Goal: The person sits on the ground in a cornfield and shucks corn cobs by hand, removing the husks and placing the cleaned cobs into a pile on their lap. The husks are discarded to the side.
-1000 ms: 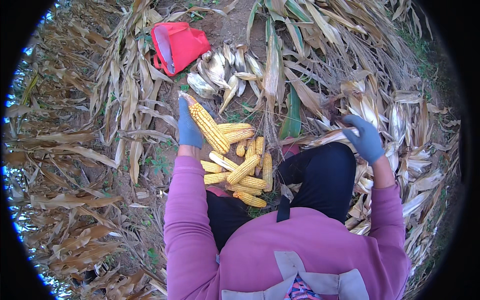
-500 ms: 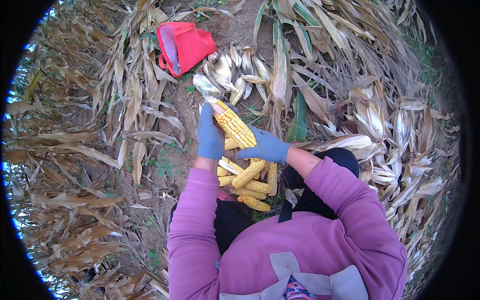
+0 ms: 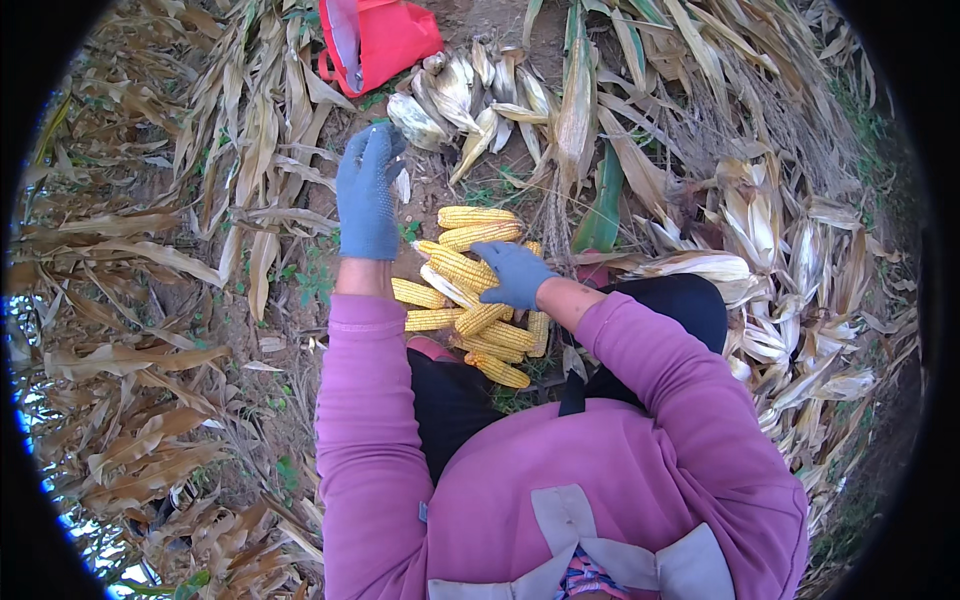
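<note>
In a blue-gray glove, right hand [image 3: 515, 275] bent around the near end of a bare yellow ear of corn [image 3: 452, 264], with fingers on the top side and thumb low down. Far, pointy end of the same ear out past the fingers, up and to the left. Right under and around it, in front of the crossed legs, a pile of bare yellow ears [image 3: 503, 340], some side by side, some on top of others. Two more bare ears at the far edge of the pile, flat and close together. Next to the top ear, a pale strip of husk [image 3: 450, 285]. Left hand [image 3: 367, 205], also in a blue-gray glove, higher up and off to the left, well apart from the right one, with fingers pointing away. Hard to tell about a grip there. Just beside its fingertips, a bunch of ears in pale husks [image 3: 455, 100], all on the brown dirt [image 3: 422, 192]. Behind that bunch, a red bag [image 3: 398, 45] with a pale inside. To the right of the pile, a long green leaf [image 3: 603, 205], and past the knee, a big heap of dry husks [image 3: 770, 290]. Along the left, lots of brown dry leaves [image 3: 135, 360].
</note>
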`<state>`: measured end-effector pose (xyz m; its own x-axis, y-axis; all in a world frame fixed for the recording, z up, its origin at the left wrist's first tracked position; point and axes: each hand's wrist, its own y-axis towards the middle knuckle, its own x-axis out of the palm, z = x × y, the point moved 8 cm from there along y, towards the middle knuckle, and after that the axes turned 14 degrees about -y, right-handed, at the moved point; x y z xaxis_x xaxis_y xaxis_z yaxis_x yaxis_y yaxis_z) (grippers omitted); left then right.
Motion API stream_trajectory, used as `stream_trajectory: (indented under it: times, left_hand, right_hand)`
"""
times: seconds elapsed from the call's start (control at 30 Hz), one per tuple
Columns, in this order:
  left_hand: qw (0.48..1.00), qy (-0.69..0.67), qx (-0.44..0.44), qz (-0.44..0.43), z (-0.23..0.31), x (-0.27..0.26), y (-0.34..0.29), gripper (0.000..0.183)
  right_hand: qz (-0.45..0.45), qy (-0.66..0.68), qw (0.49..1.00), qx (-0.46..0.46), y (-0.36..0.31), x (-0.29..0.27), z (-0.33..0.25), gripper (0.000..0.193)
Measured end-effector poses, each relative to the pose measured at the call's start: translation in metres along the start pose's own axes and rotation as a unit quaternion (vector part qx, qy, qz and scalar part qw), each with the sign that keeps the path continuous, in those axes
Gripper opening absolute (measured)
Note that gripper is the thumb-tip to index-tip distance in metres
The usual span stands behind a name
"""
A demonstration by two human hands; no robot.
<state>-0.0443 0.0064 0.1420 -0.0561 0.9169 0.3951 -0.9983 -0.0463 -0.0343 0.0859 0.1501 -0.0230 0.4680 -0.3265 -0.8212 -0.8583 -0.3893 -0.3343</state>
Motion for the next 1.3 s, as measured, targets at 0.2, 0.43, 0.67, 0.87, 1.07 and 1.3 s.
stream_trajectory:
  times: [0.2, 0.43, 0.67, 0.87, 1.07, 1.3]
  left_hand:
    - [0.998, 0.055, -0.029, -0.03, 0.0, 0.001, -0.003, 0.03]
    - [0.996, 0.058, -0.025, -0.07, 0.004, 0.02, -0.009, 0.03]
    - [0.994, 0.054, -0.031, -0.093, 0.004, 0.035, -0.016, 0.03]
    - [0.993, 0.051, -0.035, -0.102, 0.006, 0.038, -0.016, 0.03]
    - [0.992, 0.059, -0.022, -0.109, 0.012, 0.044, -0.021, 0.028]
    - [0.981, 0.149, -0.023, -0.118, 0.021, 0.039, -0.033, 0.025]
  right_hand:
    - [-0.105, -0.105, 0.986, 0.079, 0.006, 0.01, 0.044, 0.038]
    - [-0.191, -0.091, 0.977, 0.01, -0.002, 0.028, 0.015, 0.039]
    - [-0.142, -0.067, 0.987, 0.02, 0.002, 0.019, 0.024, 0.038]
    - [-0.08, -0.081, 0.993, 0.018, 0.013, -0.003, 0.023, 0.038]
    - [0.041, -0.204, 0.978, 0.004, 0.068, -0.046, 0.047, 0.025]
    - [0.015, -0.36, 0.933, -0.009, 0.136, -0.064, 0.118, 0.027]
